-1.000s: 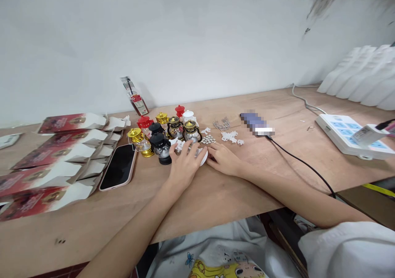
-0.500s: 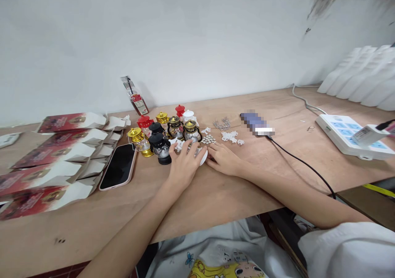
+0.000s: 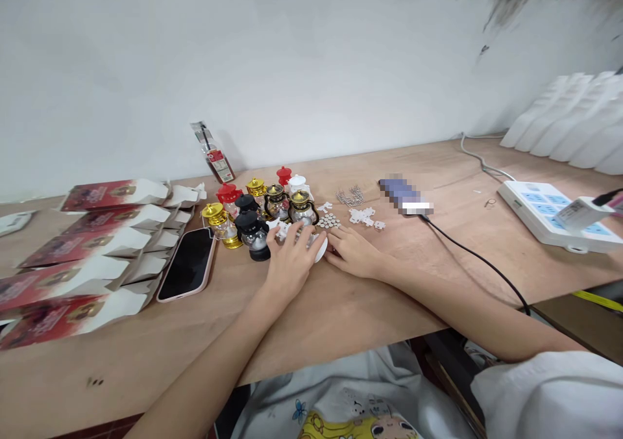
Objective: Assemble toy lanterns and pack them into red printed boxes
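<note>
My left hand (image 3: 291, 257) lies curled over a small white lantern (image 3: 320, 249) lying on the wooden table (image 3: 341, 309); only the lantern's round white end shows past my fingers. My right hand (image 3: 354, 252) rests flat beside it, fingers stretched out, with the fingertips touching that white end. Just beyond my hands stands a cluster of toy lanterns (image 3: 256, 228) in black, gold, red and white. A patch of small silver button cells (image 3: 329, 219), white plastic bits (image 3: 364, 216) and a heap of wire hooks (image 3: 350, 196) lie behind my right hand.
A black phone in a pink case (image 3: 187, 263) lies left of the lanterns, beside rows of open red-and-white boxes (image 3: 82, 250). A blurred device (image 3: 403, 195) with a black cable (image 3: 477, 257) and a white power strip (image 3: 549, 213) sit at right. A packet (image 3: 214, 153) leans on the wall.
</note>
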Demonstrator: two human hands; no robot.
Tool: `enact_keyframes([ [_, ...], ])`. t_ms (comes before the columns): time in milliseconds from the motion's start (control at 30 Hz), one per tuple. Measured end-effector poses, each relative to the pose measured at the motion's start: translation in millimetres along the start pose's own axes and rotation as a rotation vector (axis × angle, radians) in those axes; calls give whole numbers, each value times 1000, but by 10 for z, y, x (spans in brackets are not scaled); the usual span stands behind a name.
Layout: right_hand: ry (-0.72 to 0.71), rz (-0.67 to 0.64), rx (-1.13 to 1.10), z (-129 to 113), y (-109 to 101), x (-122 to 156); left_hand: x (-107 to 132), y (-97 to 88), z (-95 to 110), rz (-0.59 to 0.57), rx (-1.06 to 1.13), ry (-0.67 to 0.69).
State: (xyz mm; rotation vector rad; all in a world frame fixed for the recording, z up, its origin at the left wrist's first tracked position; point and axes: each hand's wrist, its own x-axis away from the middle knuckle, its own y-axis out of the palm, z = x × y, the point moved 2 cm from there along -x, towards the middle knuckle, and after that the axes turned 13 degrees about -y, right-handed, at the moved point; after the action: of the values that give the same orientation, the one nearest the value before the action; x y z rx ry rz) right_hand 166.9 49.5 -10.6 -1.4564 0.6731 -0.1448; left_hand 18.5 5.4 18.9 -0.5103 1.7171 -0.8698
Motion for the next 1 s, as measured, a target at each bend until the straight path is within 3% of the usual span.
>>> enact_keyframes([
  [600, -3, -5, -2, -23, -15, 2, -4, 12, -22, -4, -36, 5],
  [1000, 6, 72, 5, -41, 0, 4, -6, 6, -20, -25, -41, -1],
])
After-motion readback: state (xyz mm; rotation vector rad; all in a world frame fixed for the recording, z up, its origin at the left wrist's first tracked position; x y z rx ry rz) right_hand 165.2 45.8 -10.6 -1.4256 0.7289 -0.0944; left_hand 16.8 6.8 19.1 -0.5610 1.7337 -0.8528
